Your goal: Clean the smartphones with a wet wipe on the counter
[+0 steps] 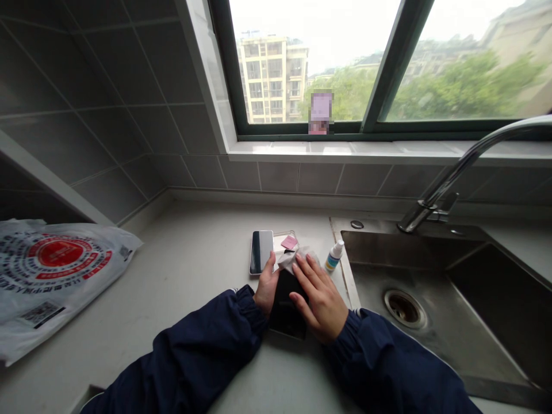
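A phone with a dark screen (288,305) is tilted above the counter, its left edge gripped by my left hand (267,284). The thumb of that hand lies along the phone's upper left side. My right hand (321,293) presses a white tissue (302,253) onto the top end of the phone, fingers long and close together over it. Beyond the hands, a second phone with a white frame (261,252) lies flat on the counter. Beside that is a clear case (280,237) with a pink slip (288,242) on it. To the right stands a small white bottle (334,256) with a coloured label.
A steel sink (448,305) with a chrome tap (444,178) borders the white counter (185,253) on the right. At far left lies a white plastic bag (64,276) with red print. A window with a dark frame (297,137) rises behind.
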Demonstrator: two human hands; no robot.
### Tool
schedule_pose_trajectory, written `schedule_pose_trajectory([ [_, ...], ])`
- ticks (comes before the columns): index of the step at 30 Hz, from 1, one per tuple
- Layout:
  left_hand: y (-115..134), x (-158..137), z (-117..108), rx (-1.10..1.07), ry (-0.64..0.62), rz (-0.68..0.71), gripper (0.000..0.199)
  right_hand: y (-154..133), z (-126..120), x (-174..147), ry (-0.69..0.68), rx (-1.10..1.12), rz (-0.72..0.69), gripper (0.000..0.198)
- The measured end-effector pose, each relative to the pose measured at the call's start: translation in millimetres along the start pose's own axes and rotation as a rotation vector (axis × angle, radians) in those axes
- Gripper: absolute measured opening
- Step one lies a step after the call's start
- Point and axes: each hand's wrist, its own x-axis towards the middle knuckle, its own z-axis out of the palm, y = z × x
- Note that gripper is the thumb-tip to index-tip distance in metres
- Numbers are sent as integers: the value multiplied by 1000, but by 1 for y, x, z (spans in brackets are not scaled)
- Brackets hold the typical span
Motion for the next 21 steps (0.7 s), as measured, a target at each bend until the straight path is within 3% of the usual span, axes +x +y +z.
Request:
schedule_pose_trajectory([
  [21, -1, 0, -1, -23, 24, -3, 76, 0, 1, 0, -26, 4, 4, 55],
])
